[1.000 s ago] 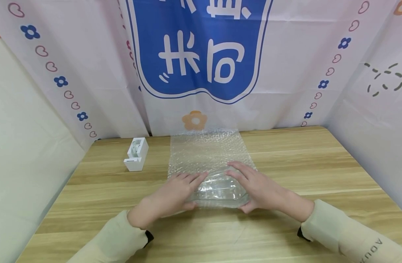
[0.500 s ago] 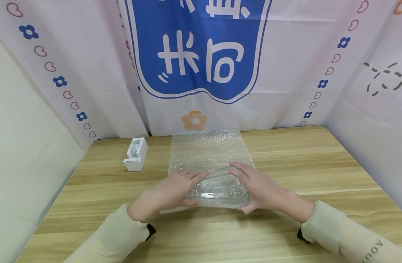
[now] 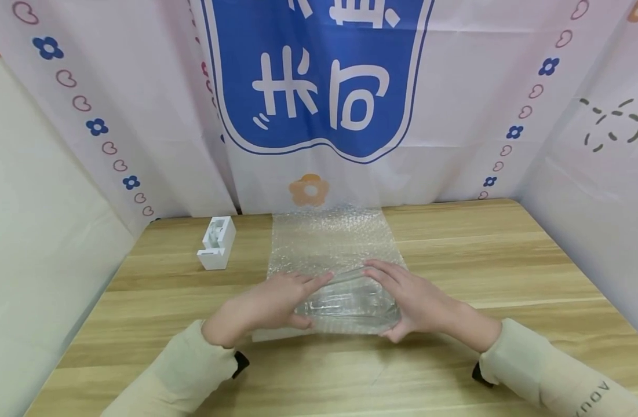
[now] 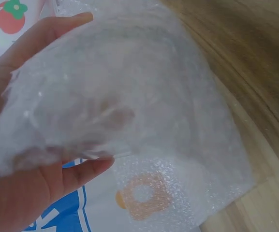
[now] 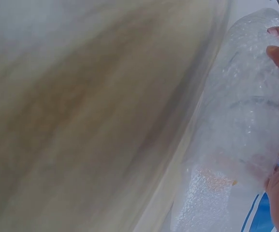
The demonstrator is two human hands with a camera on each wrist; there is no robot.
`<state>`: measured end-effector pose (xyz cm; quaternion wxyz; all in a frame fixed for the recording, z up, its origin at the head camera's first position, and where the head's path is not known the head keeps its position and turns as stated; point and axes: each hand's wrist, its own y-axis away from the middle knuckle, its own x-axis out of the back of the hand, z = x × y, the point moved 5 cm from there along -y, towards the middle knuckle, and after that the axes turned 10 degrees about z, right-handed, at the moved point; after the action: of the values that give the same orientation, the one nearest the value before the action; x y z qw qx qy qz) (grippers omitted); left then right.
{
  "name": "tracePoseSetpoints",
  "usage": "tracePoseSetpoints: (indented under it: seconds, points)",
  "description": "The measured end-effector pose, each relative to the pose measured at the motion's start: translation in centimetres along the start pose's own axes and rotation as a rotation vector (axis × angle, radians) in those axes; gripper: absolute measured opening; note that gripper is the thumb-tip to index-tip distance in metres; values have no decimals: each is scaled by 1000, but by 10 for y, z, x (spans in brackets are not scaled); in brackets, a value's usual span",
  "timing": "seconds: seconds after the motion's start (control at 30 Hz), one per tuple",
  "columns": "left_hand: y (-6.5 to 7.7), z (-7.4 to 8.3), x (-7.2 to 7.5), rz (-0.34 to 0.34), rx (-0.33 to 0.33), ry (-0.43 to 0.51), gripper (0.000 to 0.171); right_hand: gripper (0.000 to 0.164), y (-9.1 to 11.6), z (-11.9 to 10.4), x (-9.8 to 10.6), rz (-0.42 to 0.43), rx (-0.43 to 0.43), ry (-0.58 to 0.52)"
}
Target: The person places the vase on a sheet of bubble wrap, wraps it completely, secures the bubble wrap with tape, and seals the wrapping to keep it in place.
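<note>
Both hands hold a clear, glassy object rolled in bubble wrap [image 3: 350, 304], seen at the middle front of the head view. My left hand [image 3: 274, 301] grips its left end, thumb on the near side and fingers over the far side. At the right end, my right hand [image 3: 420, 301] holds it the same way. A flat length of bubble wrap [image 3: 329, 237] runs from the roll to the back of the table. In the left wrist view the cloudy wrapped bundle [image 4: 120, 87] fills the hand; layers hide what kind of object is inside.
A white tape dispenser [image 3: 217, 243] stands on the wooden table [image 3: 480, 255], back left of the hands. A printed cloth [image 3: 319, 168] hangs along the table's back edge, and pale cloth walls [image 3: 590, 191] close off both sides.
The wrapped roll has come very slightly toward me, and its loose front-left corner shows more under the left hand. Both hands keep their hold.
</note>
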<state>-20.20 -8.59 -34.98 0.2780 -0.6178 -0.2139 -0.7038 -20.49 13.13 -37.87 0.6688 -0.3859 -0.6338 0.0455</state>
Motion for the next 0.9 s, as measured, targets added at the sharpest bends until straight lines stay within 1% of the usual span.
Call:
tracePoseSetpoints:
  seconds: [0.2,0.47,0.6,0.73,0.83,0.9]
  points:
    - [0,0,3,-46,9,55,88,112,1,-1,1,12,3,-8]
    - [0,-3,2,-80,15,126,87,115,5,0,0,6,-10,10]
    - [1,-4,3,-101,16,148,85,115,6,1,0,19,-14,20]
    - [1,-4,5,-121,28,176,83,117,5,1,1,42,-2,2]
    - [0,-6,5,-128,39,214,82,117,4,2,1,50,12,-19]
    - [0,-7,5,-122,48,262,81,116,4,4,1,46,15,-28]
